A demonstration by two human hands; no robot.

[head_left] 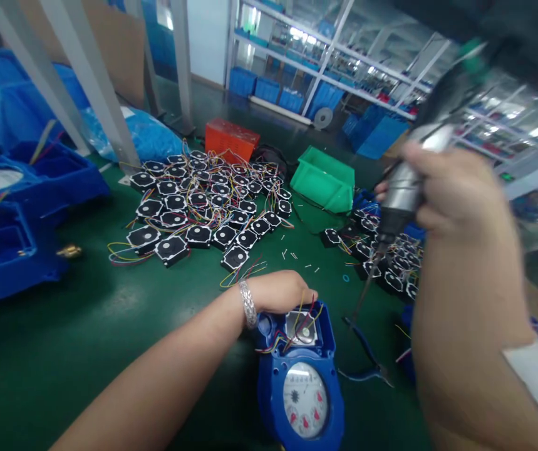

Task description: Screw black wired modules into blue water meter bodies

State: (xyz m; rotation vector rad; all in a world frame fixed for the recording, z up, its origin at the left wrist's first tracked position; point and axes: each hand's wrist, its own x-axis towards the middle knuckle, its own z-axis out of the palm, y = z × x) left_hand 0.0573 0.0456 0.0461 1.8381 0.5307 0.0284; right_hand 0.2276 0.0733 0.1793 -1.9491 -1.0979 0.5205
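Note:
My right hand (456, 194) is wrapped round an electric screwdriver (398, 194), raised at the right with its long bit pointing down. Blur softens this hand and the tool. In front of me lies a blue water meter (269, 388) with a white dial (305, 399) and red pointers. My left hand (285, 291) grips the far edge of its box-shaped compartment; the fingertips are partly hidden. Inside that compartment sits a black-and-white module (301, 327) with coloured wires. The screwdriver's tip hangs near blue-handled pliers (366, 351), right of the meter.
Many wired black modules (198, 200) cover the green bench, with another group (393, 263) at the right. Small screws (292, 255) lie between them. Behind are a green bin (322, 178) and an orange box (231, 141). Blue meter housings (10, 250) stand left.

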